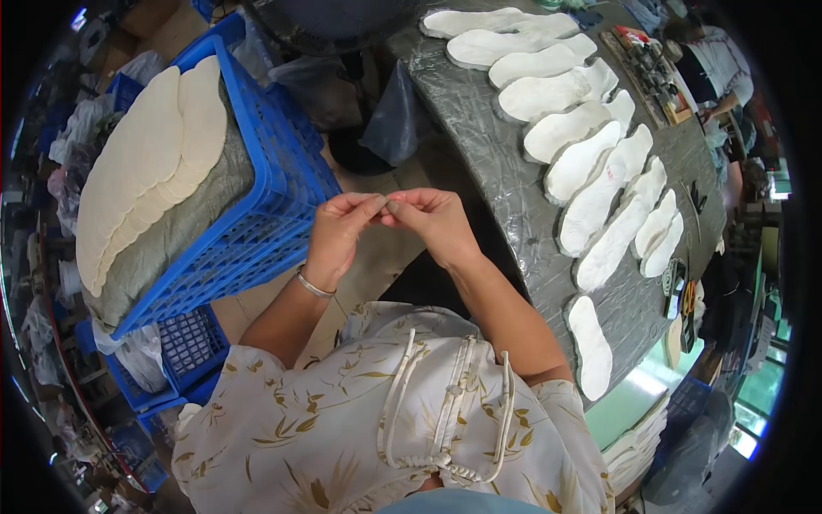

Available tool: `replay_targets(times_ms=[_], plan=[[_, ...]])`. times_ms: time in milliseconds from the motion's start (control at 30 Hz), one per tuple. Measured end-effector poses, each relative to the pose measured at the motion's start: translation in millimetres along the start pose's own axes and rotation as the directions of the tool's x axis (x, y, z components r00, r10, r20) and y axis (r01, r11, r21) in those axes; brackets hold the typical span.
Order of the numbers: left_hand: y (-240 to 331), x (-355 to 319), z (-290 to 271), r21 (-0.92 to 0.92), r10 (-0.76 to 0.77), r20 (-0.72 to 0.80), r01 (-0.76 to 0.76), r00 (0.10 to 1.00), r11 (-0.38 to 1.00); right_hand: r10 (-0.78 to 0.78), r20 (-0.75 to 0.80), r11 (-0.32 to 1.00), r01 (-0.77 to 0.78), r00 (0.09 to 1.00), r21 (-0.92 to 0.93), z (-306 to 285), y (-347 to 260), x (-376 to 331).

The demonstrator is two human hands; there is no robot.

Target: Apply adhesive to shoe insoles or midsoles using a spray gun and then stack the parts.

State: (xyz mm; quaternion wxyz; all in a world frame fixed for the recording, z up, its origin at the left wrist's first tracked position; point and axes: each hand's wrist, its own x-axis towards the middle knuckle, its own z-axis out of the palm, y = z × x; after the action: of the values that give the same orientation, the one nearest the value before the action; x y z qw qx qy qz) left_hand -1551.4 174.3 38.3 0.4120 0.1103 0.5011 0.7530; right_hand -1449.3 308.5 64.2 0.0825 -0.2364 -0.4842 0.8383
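My left hand [336,236], with a silver bangle at its wrist, meets my right hand [438,224] in mid-air between the crate and the table. Thumbs and forefingers of both are pinched together, fingertips touching. Whatever lies between them, if anything, is too small to make out. Nearest to my left hand stands a blue plastic crate [261,171]; scalloped, cream-coloured flat sheets [141,163] lie on grey cloth at its top. To my right, white insole-shaped pieces [585,163] lie in a row on the dark, plastic-covered table [479,128]. A single white insole [589,347] lies apart, nearer me.
Scissors and small tools [687,300] lie at the table's right edge. A tray of small items [646,73] sits farther back, near another person [719,64]. Lower blue crates [193,343] are at the left. Clear plastic bags [394,120] hang beyond my hands.
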Motion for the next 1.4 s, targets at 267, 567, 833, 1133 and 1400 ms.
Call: replay_targets(times_ms=[267,567,833,1133,1400], plan=[[0.4,-0.6,5.1,-0.181,-0.115,0.029,0.119,0.993,0.976,-0.032,0.038,0.999,0.033,0.999,-0.005,-2.5,5.2,2.1],[-0.6,0.0,-2.1,-0.193,-0.091,-0.036,0.082,0.995,0.978,0.038,0.093,0.982,-0.055,0.995,0.180,-1.2,6.6,3.9],[-2.1,-4.8,-13.8,-0.162,-0.037,0.040,0.043,0.999,0.986,0.059,0.098,0.977,-0.078,0.993,0.200,0.5,12.9,7.6],[-7.4,-4.5,-13.3,0.216,0.082,-0.030,-0.073,0.996,0.974,0.022,0.082,0.999,-0.018,0.996,-0.049,4.1,17.3,6.3],[-7.4,-2.1,-20.4,0.319,0.154,-0.133,-0.105,0.979,0.942,-0.083,0.074,0.960,0.100,0.994,-0.263,-1.2,20.9,2.2]])
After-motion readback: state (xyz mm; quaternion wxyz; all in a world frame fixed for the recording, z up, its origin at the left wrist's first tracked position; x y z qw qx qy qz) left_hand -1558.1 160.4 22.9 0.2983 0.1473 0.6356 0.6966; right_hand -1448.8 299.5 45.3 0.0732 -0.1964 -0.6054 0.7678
